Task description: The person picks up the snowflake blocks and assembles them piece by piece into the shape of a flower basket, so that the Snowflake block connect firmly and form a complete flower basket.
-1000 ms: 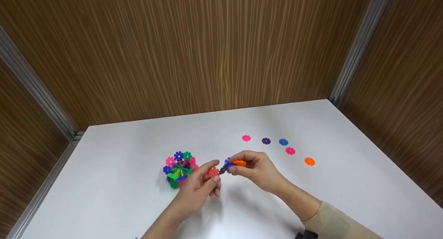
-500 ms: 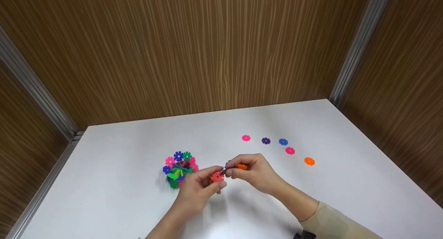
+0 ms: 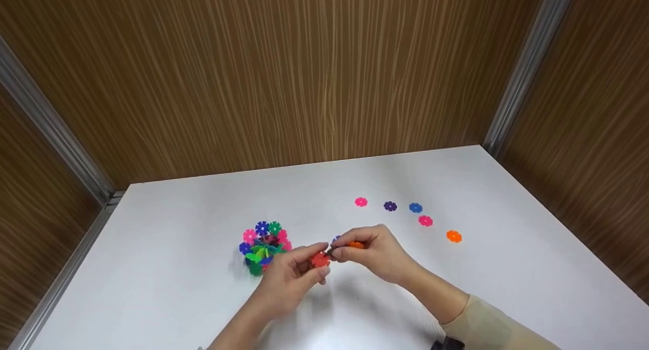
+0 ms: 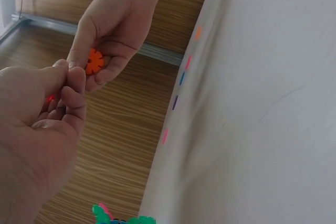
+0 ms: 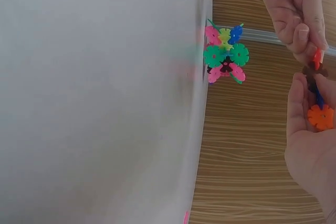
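Observation:
Held above the white table, a notched red snowflake disc [image 3: 320,260] is pinched by my left hand [image 3: 288,284]. Facing it, my right hand [image 3: 375,253] grips a short chain of snowflake discs between thumb and fingers. In the right wrist view this chain shows a dark brown disc [image 5: 314,71], a blue disc [image 5: 319,99] and an orange disc [image 5: 321,117]. The red disc meets the dark one at the fingertips; whether their slots are fully interlocked cannot be told. Fingers hide part of the chain.
Left of my hands stands a multicoloured cluster of joined discs [image 3: 263,248]. Loose discs lie behind and to the right: a pink disc [image 3: 361,202], a purple disc [image 3: 390,206], a blue one, another pink one and an orange disc [image 3: 454,236]. Wood-grain panels [image 3: 304,76] surround the table.
My left hand has moved slightly right with the red disc, which has turned. My right fingers have shifted toward the dark disc, and the two discs have come together. Loose discs stay put.

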A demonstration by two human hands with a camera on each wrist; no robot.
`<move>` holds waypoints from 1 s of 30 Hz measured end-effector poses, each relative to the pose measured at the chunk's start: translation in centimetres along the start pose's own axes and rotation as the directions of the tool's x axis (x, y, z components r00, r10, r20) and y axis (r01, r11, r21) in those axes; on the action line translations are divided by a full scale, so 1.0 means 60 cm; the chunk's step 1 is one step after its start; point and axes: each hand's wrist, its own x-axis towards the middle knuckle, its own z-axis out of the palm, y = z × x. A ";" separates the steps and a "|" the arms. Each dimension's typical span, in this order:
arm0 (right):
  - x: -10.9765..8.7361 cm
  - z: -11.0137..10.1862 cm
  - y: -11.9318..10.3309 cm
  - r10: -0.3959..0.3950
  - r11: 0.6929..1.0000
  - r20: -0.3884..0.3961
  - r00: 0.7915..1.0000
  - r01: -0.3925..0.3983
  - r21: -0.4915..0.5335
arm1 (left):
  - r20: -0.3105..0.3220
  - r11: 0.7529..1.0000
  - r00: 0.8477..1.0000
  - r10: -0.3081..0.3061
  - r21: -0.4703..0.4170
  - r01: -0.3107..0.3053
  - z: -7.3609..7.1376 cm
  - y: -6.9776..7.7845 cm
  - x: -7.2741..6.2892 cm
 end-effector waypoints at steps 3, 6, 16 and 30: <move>-0.002 -0.006 0.000 0.008 0.999 0.028 1.000 -0.009 0.036 | -0.012 1.000 1.000 -0.016 -0.016 0.016 -0.001 0.000 0.002; -0.004 -0.010 0.001 0.018 0.997 0.039 0.999 -0.021 0.071 | -0.030 0.999 0.999 -0.020 -0.029 0.019 -0.003 -0.001 0.004; -0.007 -0.014 -0.003 0.051 0.996 0.053 0.997 -0.054 0.064 | -0.031 0.999 0.999 -0.022 -0.046 0.021 -0.007 -0.003 0.007; -0.010 -0.007 -0.013 0.061 0.998 0.031 0.998 -0.061 -0.001 | -0.091 0.999 0.995 -0.040 -0.006 0.039 -0.005 -0.001 0.003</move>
